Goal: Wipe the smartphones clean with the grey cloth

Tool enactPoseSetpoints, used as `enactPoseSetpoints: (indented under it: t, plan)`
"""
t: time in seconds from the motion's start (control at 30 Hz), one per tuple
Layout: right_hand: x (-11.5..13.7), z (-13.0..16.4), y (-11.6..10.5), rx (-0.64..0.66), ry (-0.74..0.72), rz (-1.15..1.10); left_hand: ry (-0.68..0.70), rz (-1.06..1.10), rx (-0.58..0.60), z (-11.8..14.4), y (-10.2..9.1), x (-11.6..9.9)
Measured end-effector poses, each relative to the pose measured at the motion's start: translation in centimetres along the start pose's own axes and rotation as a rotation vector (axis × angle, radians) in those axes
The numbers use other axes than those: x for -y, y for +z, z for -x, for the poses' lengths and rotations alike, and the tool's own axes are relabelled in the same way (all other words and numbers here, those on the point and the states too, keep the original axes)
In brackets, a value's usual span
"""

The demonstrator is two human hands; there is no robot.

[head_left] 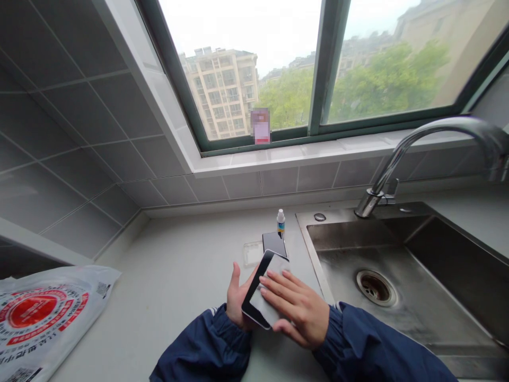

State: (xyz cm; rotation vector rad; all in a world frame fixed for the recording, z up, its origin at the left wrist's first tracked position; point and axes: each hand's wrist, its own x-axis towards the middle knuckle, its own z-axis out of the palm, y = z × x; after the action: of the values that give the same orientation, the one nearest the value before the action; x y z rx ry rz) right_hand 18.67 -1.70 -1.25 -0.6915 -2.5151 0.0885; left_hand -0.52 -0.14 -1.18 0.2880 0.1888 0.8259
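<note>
Steel sink [421, 313] w/ round drain, basin bare; curved chrome tap [417, 143] at its back rim. Left of sink, on pale matte counter [170, 286]: left hand [237, 300] grips a black-edged phone [256, 286] from underneath, tilted. Right hand [296, 307] lies flat, fingers extended, pressing a grey wipe [270, 297] onto the screen. Just behind phone: 2nd dark glossy slab [274, 244], small clear plastic case [253, 253], tiny white dropper bottle [280, 220], label unreadable. Far left of sink: crinkly plastic bag [43, 318], red circular print, text too small to read.

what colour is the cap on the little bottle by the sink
White, on the little bottle; head view shows it.
</note>
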Motion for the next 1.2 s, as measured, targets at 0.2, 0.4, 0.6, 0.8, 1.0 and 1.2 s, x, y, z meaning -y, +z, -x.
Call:
enactPoseSetpoints:
  t: [0.2, 0.4, 0.6, 0.8, 1.0, 1.2]
  plan:
    - [-0.5, 0.0, -0.2, 0.022, 0.119, 0.052, -0.156, -0.046, 0.125, 0.2, -0.5, 0.1]
    - [2.9, 0.1, 1.3, 0.017, -0.008, 0.003, -0.051, -0.039, -0.050, 0.0, -0.6, 0.5]
    - [2.6, 0.2, 1.5, 0.026, -0.076, -0.055, -0.052, -0.057, -0.045, -0.1, 0.1, 0.5]
    - [-1.1, 0.0, 0.2, -0.032, 0.085, 0.047, -0.203, -0.069, 0.098, 0.0, -0.6, 0.6]
    - [2.0, 0.0, 1.6, -0.003, 0.025, 0.034, -0.050, -0.084, 0.019, -0.2, -0.8, 1.1]
    - [2.6, 0.2, 1.8, 0.001, -0.032, -0.005, -0.056, -0.040, -0.024, -0.2, -1.3, 0.6]
